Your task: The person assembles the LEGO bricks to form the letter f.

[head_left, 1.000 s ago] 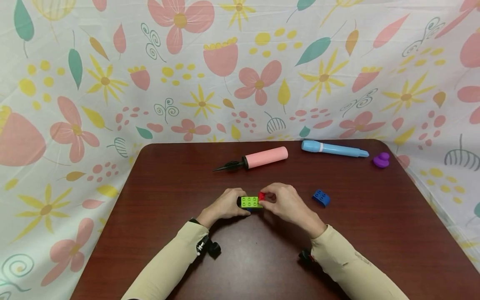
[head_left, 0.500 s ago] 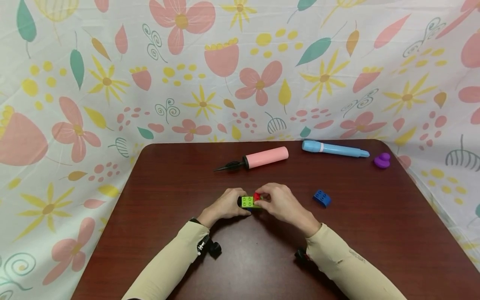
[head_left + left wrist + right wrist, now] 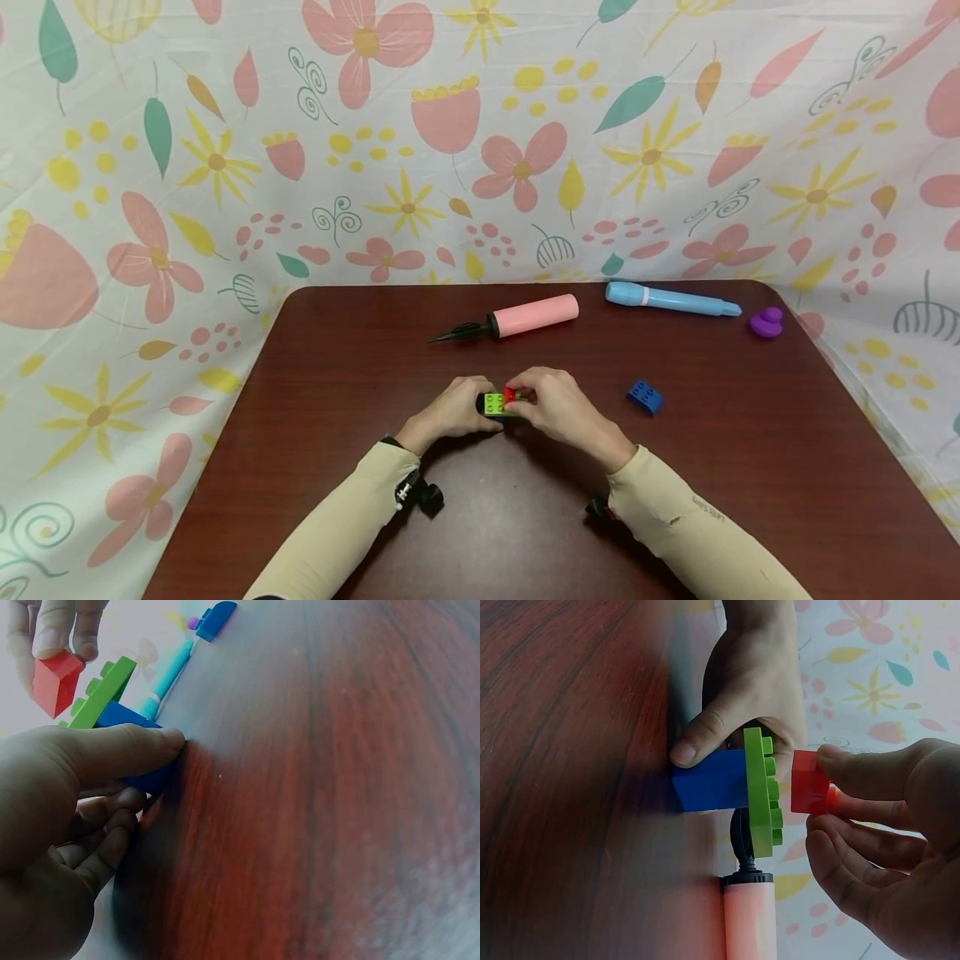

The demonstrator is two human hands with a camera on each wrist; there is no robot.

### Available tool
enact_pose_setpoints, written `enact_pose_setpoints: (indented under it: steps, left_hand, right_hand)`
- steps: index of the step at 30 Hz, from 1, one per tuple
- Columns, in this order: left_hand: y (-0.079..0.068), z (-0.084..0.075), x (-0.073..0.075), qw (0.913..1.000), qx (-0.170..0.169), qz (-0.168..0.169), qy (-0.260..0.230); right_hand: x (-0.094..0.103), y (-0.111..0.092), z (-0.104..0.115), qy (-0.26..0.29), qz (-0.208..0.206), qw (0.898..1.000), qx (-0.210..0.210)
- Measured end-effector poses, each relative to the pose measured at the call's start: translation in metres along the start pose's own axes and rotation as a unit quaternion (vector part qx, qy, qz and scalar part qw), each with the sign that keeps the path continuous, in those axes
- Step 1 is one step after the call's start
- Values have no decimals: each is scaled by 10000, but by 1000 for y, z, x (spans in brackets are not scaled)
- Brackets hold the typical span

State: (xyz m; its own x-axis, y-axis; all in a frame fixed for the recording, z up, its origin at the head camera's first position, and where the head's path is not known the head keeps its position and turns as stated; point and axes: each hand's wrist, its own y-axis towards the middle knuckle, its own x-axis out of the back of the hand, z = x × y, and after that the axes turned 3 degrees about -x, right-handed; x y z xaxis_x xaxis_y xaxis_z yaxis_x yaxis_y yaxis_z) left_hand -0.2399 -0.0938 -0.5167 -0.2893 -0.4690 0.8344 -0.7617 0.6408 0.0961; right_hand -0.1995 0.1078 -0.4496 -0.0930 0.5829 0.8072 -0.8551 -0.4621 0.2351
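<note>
On the table, my left hand (image 3: 453, 407) grips a blue toy brick (image 3: 712, 780) between thumb and fingers. A flat lime-green studded brick (image 3: 756, 795) is fixed on top of it, its right end overhanging. My right hand (image 3: 558, 408) pinches a small red brick (image 3: 808, 782) between thumb and fingertips. In the right wrist view a narrow gap separates the red brick from the green studs. The left wrist view shows the red brick (image 3: 56, 684) tilted just over the green one (image 3: 101, 694). Right of the hands lies another blue brick (image 3: 646, 397), studs up.
Behind the hands lies a pink hand pump (image 3: 536, 315) with a black tip. Farther right along the back edge are a light-blue tube (image 3: 667, 298) and a small purple knobbed piece (image 3: 767, 322). A floral cloth (image 3: 450, 192) hangs behind the dark wooden table (image 3: 360, 333).
My right hand has shifted left with the red brick, from the green brick's right end to over its middle. My left hand has kept its grip on the blue brick.
</note>
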Motion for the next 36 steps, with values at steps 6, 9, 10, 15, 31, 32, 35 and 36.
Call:
enact_pose_setpoints:
  steps: [6, 9, 10, 15, 31, 32, 35, 36]
  left_hand:
    - [0, 2, -1, 10000, -25, -39, -17]
    - [0, 2, -1, 10000, -21, -23, 5]
    - [0, 2, -1, 10000, -21, -20, 9]
    - [0, 2, -1, 10000, -37, -33, -17]
    - [0, 2, -1, 10000, 22, 10, -75]
    - [0, 2, -1, 10000, 23, 11, -63]
    - [0, 3, -1, 10000, 27, 11, -46]
    - [0, 3, -1, 10000, 32, 11, -39]
  right_hand:
    - [-3, 2, 0, -8, 21, 10000, 14]
    - [-4, 2, 0, -32, 39, 10000, -29]
    - [-5, 3, 0, -50, 44, 10000, -48]
    - [-6, 4, 0, -113, 72, 9999, -50]
    - [-11, 8, 0, -240, 120, 9996, -61]
    - [-11, 8, 0, -243, 120, 9996, -47]
    - [-11, 8, 1, -252, 110, 9996, 2]
    - [-11, 9, 1, -257, 103, 9996, 16]
